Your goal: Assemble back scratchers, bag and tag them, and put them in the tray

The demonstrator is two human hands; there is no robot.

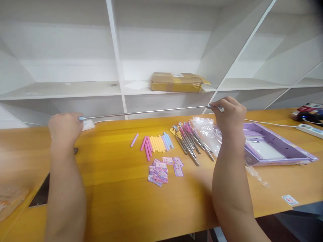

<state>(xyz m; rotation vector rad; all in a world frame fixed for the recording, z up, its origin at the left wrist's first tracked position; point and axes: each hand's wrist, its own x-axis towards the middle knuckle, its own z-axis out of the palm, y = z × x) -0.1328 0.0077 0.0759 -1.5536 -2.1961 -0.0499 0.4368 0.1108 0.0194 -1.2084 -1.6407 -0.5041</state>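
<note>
A long thin metal rod stretches nearly level above the table between my two hands. My left hand is closed on its left end, where a light blue piece shows. My right hand pinches the light blue right end. Below lie pink tubes, yellow tubes and blue tubes, with one purple tube apart on the left. Beside them is a pile of metal sticks with coloured hand-shaped ends. Small printed cards lie nearer to me.
Clear plastic bags lie by my right wrist, and a purple box sits right of it. A taped carton rests on the white shelf behind. A power strip is far right; a dark flat object lies left.
</note>
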